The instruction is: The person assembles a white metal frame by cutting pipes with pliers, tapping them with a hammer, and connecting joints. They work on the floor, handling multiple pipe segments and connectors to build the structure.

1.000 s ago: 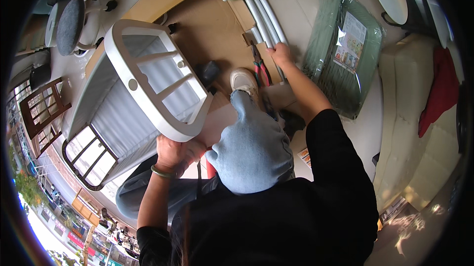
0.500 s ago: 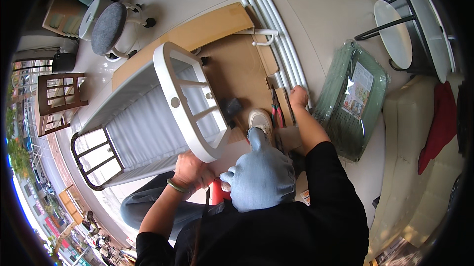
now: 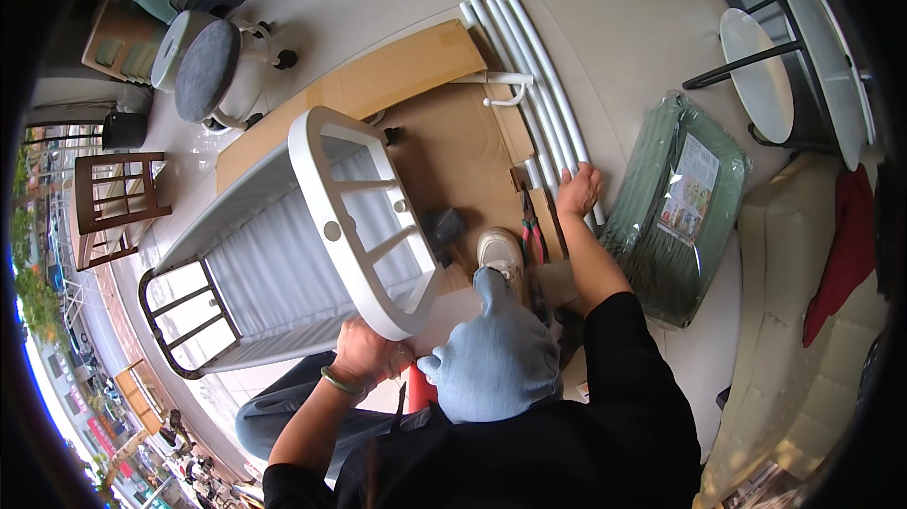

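My left hand [image 3: 367, 350] is closed at the lower corner of a white end frame [image 3: 317, 197] with crossbars and round holes. That frame forms one end of a long rack lined with grey fabric [image 3: 269, 254], lying on its side; a dark barred frame [image 3: 156, 320] forms the far end. My right hand [image 3: 578, 190] is closed around the near end of a white tube [image 3: 541, 75], one of several lying side by side on the floor. My palm hides the grip. Pliers with red handles [image 3: 531, 230] lie left of this hand, near my shoe [image 3: 499, 252].
Flattened cardboard [image 3: 449, 155] lies under the pliers and beside the rack. Right of the tubes is a green plastic-wrapped package [image 3: 652, 254], with a pale sofa [image 3: 770, 254] beyond. A grey round stool [image 3: 208, 70] stands at the upper left, and a brown wooden chair [image 3: 118, 193] at the left.
My right hand has come up onto the tubes' near ends and closed there. The view has shifted slightly, so everything sits a little lower; my left hand stays at the frame's corner.
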The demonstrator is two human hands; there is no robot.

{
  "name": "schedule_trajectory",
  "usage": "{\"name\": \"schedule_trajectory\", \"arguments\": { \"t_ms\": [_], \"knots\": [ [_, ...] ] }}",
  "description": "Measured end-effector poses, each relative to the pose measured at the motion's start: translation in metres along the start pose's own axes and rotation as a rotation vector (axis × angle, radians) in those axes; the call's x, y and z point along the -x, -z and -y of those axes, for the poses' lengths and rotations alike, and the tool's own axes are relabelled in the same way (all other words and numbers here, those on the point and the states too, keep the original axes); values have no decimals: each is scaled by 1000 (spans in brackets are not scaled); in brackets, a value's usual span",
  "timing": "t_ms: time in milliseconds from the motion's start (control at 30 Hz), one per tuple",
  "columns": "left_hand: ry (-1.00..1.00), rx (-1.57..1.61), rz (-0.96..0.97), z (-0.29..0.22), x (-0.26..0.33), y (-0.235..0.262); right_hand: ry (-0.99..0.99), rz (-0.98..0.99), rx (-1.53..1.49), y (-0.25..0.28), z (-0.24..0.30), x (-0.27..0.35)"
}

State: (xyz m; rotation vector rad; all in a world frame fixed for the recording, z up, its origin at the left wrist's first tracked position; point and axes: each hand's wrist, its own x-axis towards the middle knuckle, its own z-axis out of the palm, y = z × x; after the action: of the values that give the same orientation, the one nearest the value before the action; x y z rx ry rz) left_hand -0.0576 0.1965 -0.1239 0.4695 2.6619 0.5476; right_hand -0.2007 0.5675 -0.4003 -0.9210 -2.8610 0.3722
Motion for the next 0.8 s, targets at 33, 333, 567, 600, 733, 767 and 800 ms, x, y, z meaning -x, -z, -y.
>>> {"name": "schedule_trajectory", "arguments": {
  "t_ms": [33,333,567,600,733,767,800],
  "knots": [
    [-5,8,-22,0,-1,0,-38,-49,6,1,-5,-4],
    [5,27,26,2,0,0,18,410,140,-6,-46,-21],
    [8,19,-2,-3,-3,3,-12,367,124,-1,-39,-16],
    [8,20,2,-4,-3,3,-15,365,120,1,-38,-16],
    [23,22,21,-5,-4,7,38,282,181,4,-35,-9],
    [37,21,37,-6,-4,8,110,229,192,3,-34,-5],
    [22,30,33,-6,-4,8,182,175,199,1,-33,-1]
  ]
}}
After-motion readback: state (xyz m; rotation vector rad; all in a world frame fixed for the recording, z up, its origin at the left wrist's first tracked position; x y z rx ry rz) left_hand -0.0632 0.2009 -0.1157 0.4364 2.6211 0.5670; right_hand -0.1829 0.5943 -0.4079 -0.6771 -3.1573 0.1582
